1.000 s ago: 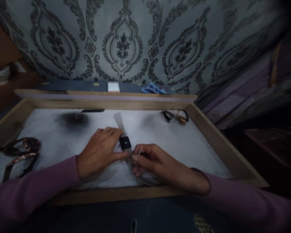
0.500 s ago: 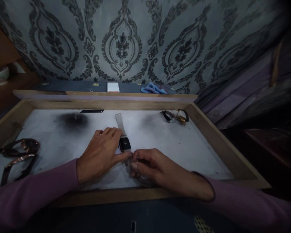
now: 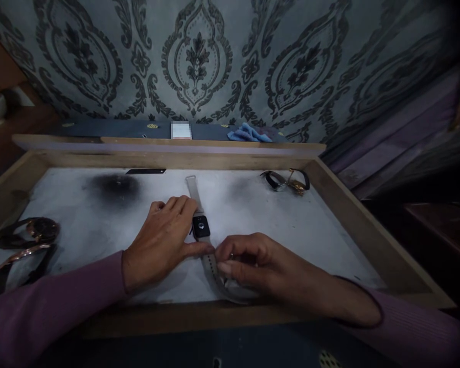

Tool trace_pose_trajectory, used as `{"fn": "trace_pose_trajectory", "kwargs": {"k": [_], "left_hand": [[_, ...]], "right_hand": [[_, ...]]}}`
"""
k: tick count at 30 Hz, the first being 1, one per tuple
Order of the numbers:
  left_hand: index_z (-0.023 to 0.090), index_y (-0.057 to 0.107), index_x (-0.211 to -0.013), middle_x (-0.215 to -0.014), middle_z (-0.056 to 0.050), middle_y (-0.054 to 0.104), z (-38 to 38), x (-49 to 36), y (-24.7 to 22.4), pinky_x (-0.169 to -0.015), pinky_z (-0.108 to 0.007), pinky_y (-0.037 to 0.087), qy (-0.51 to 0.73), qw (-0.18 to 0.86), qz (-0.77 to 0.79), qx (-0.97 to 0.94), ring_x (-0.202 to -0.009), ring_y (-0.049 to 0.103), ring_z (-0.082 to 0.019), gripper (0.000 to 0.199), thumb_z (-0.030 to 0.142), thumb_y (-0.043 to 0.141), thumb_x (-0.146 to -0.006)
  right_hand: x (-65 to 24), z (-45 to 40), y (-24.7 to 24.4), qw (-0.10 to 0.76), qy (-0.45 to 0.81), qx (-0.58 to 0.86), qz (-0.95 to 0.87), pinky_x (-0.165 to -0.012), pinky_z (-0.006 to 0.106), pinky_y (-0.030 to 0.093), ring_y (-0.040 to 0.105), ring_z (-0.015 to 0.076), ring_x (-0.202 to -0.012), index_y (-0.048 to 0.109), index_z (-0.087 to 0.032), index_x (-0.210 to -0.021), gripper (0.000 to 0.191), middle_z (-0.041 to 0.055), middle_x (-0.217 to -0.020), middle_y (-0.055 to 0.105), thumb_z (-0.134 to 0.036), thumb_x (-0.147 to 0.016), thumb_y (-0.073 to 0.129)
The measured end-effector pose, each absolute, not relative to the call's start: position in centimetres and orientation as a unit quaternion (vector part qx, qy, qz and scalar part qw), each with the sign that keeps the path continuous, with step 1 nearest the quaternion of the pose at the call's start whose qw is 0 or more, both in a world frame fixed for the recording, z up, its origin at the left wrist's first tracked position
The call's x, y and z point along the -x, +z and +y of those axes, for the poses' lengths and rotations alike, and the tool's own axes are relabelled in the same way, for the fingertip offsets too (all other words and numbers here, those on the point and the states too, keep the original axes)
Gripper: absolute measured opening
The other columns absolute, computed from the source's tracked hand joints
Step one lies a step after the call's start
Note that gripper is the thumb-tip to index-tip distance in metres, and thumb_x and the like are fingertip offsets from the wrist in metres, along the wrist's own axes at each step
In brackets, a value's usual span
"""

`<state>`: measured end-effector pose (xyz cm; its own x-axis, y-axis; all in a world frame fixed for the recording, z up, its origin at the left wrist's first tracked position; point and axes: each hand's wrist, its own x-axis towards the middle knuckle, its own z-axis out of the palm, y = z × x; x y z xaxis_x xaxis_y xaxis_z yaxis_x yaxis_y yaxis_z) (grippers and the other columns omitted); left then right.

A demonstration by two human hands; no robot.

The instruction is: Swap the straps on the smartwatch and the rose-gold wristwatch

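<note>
A smartwatch [image 3: 201, 226] with a dark square face and a pale strap [image 3: 193, 188] lies face up in a shallow wooden tray. My left hand [image 3: 163, 232] steadies it, fingers at the upper strap and thumb pressed on the strap below the case. The holed lower strap [image 3: 211, 267] curves toward the tray's front wall. Just right of it, my right hand [image 3: 258, 263] is closed, thumb and fingers pinched together close to the strap. What sits between those fingertips is mostly hidden.
Two dark-strapped wristwatches [image 3: 42, 230] lie at the left, more watches [image 3: 283, 181] at the back right. A black blade [image 3: 146, 171] is by the back wall of the wooden tray [image 3: 348, 230]. Behind stand a small white box [image 3: 181, 130] and a blue cloth [image 3: 249, 133].
My right hand has drawn slightly right, away from the strap, so more of the holed lower strap shows. My left hand stays on the watch. The view has shifted a little.
</note>
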<state>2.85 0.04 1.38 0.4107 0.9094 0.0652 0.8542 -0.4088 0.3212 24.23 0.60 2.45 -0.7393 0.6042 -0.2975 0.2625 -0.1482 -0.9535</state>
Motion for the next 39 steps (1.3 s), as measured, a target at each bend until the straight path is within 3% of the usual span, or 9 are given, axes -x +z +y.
{"fn": "trace_pose_trajectory", "kwargs": {"k": [4,10,16,28,39], "left_hand": [[0.020,0.046,-0.106,-0.108,-0.005,0.058,0.3,-2.7,0.9,-0.081,-0.040,0.037,0.115,0.101,0.521,-0.840,-0.101,0.054,-0.028,0.048,0.056,0.068,-0.083],[0.020,0.045,-0.106,-0.107,-0.005,0.058,0.5,-2.5,0.7,-0.080,-0.039,0.037,0.110,0.083,0.508,-0.850,-0.100,0.054,-0.028,0.049,0.057,0.067,-0.083],[0.020,0.045,-0.103,-0.103,-0.004,0.056,0.6,-2.7,0.8,-0.079,-0.038,0.037,0.108,0.069,0.503,-0.855,-0.096,0.053,-0.027,0.048,0.057,0.068,-0.083],[0.019,0.047,-0.102,-0.102,-0.006,0.056,0.8,-2.6,0.8,-0.079,-0.039,0.039,0.098,0.067,0.494,-0.861,-0.097,0.052,-0.027,0.048,0.058,0.066,-0.084],[0.019,0.047,-0.101,-0.103,-0.007,0.057,0.8,-2.8,1.2,-0.079,-0.039,0.039,0.088,0.065,0.490,-0.865,-0.097,0.052,-0.027,0.045,0.057,0.065,-0.085]], "right_hand": [[-24.4,1.3,2.6,0.187,0.644,0.378,-0.639,-0.053,0.021,0.040,0.049,0.0075,-0.055,0.061,-0.015,-0.076,0.035,-0.0012,-0.066,0.057,-0.048,-0.087,0.064],[-23.4,2.4,1.2,0.263,0.662,0.369,-0.597,-0.050,0.021,0.044,0.056,0.0087,-0.054,0.059,-0.016,-0.084,0.033,0.0010,-0.071,0.064,-0.048,-0.086,0.065],[-22.9,2.8,-0.1,0.258,0.651,0.369,-0.611,-0.053,0.021,0.043,0.054,0.0089,-0.056,0.056,-0.017,-0.085,0.025,-0.0018,-0.065,0.060,-0.038,-0.085,0.069],[-22.8,2.8,-1.1,0.279,0.624,0.343,-0.644,-0.047,0.019,0.037,0.048,0.0072,-0.053,0.050,-0.018,-0.082,0.027,-0.0036,-0.063,0.055,-0.041,-0.090,0.062],[-22.5,2.8,-0.7,0.277,0.585,0.340,-0.683,-0.052,0.022,0.037,0.046,0.0090,-0.056,0.046,-0.019,-0.080,0.025,-0.0035,-0.064,0.051,-0.039,-0.092,0.058]]}}
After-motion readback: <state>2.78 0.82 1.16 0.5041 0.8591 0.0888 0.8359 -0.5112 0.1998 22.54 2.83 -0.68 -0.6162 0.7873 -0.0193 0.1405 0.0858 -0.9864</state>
